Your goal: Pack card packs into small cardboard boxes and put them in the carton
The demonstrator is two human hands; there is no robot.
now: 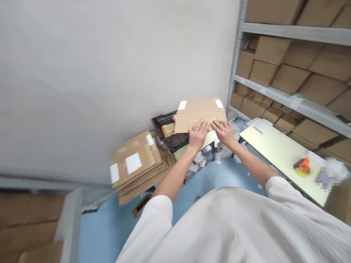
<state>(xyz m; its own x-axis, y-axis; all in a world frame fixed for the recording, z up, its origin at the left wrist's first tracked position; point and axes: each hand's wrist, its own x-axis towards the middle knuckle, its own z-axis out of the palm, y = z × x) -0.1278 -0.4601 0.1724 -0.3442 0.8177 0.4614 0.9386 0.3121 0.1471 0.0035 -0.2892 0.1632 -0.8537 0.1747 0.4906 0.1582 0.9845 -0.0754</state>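
A flattened cardboard box (201, 109) with two white labels and strips of tape lies out in front of me, over the end of a black plastic crate (175, 141). My left hand (197, 136) grips its near edge, fingers on top; a ring shows on one finger. Close beside it, my right hand (223, 132) holds the same edge, fingertips pressed on the tape. Both thumbs are mostly hidden. Whether the cardboard rests on something beneath cannot be seen.
Left of the crate stands a stack of flattened cardboard boxes (142, 155). A pale table (285, 157) on the right bears an orange and yellow tape dispenser (302, 167) and papers. Metal shelving (296, 33) full of cartons rises behind it. White scraps lie on the blue floor (219, 175).
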